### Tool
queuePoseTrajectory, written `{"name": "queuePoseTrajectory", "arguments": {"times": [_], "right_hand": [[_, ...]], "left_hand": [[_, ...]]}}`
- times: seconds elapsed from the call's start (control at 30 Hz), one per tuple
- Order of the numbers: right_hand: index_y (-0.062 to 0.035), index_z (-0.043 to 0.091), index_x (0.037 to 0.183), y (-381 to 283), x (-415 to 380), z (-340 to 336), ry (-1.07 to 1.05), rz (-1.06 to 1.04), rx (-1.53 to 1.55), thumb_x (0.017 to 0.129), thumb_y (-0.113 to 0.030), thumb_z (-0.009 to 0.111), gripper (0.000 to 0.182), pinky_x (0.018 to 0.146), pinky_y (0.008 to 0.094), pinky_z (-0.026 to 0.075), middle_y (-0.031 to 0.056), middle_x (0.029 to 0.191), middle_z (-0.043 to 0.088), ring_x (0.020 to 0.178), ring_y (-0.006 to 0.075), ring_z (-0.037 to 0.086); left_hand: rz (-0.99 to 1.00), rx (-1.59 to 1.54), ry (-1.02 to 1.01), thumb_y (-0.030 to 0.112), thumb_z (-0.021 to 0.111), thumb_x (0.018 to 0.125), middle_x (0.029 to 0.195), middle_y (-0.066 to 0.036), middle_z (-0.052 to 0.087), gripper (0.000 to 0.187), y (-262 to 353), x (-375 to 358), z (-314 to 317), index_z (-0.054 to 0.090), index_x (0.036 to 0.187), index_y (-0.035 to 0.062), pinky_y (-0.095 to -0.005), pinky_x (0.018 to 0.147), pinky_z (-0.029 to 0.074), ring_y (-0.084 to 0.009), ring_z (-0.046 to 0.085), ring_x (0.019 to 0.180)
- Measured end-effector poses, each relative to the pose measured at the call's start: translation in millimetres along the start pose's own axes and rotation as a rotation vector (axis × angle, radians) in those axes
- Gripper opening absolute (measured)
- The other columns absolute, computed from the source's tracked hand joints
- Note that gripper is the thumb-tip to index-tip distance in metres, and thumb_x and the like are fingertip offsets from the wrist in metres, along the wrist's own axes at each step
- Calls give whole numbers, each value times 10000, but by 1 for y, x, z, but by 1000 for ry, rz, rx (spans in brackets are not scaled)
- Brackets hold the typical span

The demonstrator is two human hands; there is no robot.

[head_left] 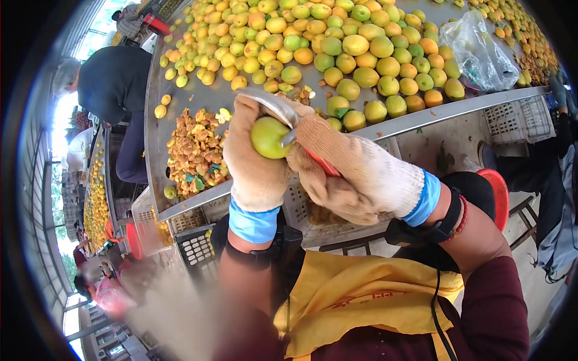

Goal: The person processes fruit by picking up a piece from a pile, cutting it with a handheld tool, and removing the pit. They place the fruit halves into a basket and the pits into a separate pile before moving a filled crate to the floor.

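Observation:
My left hand (257, 180), in a tan-and-white work glove, is wrapped round a green, round fruit (269, 137). My right hand (346, 165), gloved the same way, grips a metal hand tool with a red handle (324, 162). The tool's curved metal head (274, 105) arches over the top of the fruit, and a short metal tip overlaps the fruit's right side. Both hands are close together above the front edge of a metal table (174, 210). Just left of them lies a heap of orange-brown fruit pieces (195, 144) with a few green leaves.
Whole yellow, green and orange fruits (355, 45) cover the table's far side. A clear plastic bag (478, 54) lies at the right. Plastic crates (521, 120) stand below. A person in dark clothes (114, 78) bends at the left; another person's legs (551, 198) show at right.

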State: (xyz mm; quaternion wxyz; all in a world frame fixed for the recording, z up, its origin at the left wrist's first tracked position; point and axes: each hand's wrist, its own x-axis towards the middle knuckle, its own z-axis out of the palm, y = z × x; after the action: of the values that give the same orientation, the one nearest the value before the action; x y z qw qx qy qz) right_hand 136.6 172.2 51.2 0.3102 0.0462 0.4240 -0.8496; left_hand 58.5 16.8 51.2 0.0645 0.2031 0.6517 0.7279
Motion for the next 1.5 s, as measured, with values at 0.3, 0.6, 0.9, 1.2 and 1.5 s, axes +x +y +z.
{"name": "queuePoseTrajectory", "arguments": {"times": [0.3,0.6,0.9,1.2,1.5], "right_hand": [[-39,658,1066,8,-7,17,220,-264,-226,1042,-496,601,461,484,240,444,18,702,582,588,71,568],[-32,635,1006,16,-8,36,359,-285,-348,1061,-396,597,370,503,227,447,18,764,619,626,62,585],[-63,594,884,-15,-16,22,324,-167,-252,1040,-526,559,490,416,255,409,11,658,551,538,85,542],[-76,617,907,20,3,22,379,-238,-339,1046,-481,587,429,510,244,404,-7,728,567,585,69,515],[-53,610,922,9,-4,10,364,-250,-482,1051,-505,561,472,558,253,464,13,748,594,623,81,566]], "left_hand": [[-302,-815,70,572,427,1090,1032,-146,668,694,-10,16,-9,584,1318,-63,-358,740,524,-242,605,835],[-283,-692,55,722,423,1021,1061,-144,706,792,-9,2,-2,633,1280,5,-396,729,599,-231,672,800],[-199,-320,-19,560,556,1047,1083,-110,689,661,12,-2,23,544,1406,5,-362,855,569,-222,665,942],[-255,-556,-90,599,495,1058,1100,-118,686,778,2,-12,26,443,1502,-37,-416,952,550,-268,645,1043],[-311,-257,-142,589,504,1056,1216,-186,652,778,5,4,7,425,1505,-41,-487,1010,535,-304,647,1098]]}}
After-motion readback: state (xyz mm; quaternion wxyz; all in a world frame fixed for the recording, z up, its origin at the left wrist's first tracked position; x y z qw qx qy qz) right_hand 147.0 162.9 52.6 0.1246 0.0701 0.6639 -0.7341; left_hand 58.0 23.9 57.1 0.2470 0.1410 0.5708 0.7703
